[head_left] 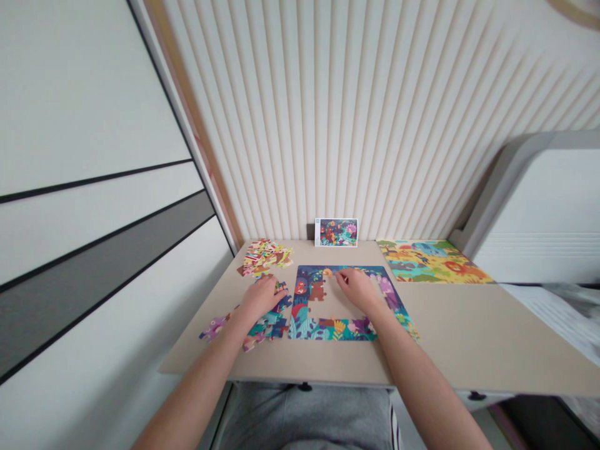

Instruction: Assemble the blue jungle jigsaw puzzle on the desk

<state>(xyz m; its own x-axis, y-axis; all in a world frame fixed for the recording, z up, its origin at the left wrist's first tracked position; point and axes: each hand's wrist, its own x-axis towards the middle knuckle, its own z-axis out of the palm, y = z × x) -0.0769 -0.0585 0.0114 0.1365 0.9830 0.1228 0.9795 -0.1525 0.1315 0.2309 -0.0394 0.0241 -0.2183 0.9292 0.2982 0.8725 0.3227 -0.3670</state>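
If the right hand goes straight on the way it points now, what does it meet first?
The right hand would probably meet the top strip of the partly built jigsaw puzzle first; its fingers look close, but depth is unclear.

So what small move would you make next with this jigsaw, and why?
Probably the left hand should lift one piece from the loose pile beneath it and try it along the inner edge of the partly built jigsaw. The middle is open there, and the picture card at the back can help show what fits.
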